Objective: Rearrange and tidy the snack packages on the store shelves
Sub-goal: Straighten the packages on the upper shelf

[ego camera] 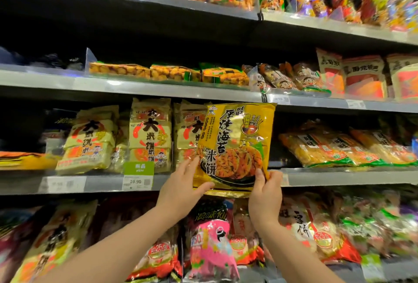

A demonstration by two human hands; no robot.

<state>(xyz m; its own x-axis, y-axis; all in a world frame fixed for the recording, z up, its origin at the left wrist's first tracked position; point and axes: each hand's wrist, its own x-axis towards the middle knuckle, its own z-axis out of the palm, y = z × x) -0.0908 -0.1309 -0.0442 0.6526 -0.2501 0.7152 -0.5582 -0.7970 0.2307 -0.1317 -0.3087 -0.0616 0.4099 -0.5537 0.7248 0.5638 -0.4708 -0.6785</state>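
Between the two hands, raised in front of the grey metal shelf edge (339,177), a glossy yellow plastic snack bag (235,147) is held upright. Its printed face, with black characters and a picture of round rice crackers, is turned to the camera. The left hand (181,192) grips the lower left corner, thumb laid across the bottom front and fingers running up the left edge. The right hand (265,194) pinches the lower right corner, thumb on the front, fingers curled round the side. Both hands are clamped on the bag, one at each lower corner and not touching each other.

Just left of the left hand, and partly behind the bag, cream plastic packs with large black characters and red rings (149,133) stand in a row. Below them a green paper tag (139,168) sits above a white price label (136,182) reading 10.90. Right of the right hand, clear-and-orange cracker bags with green ends (339,149) lie tilted on the same shelf. Under both wrists stands a pink plastic bag (210,244). Above the hands, flat orange snack packs (172,72) lie on the next shelf up.
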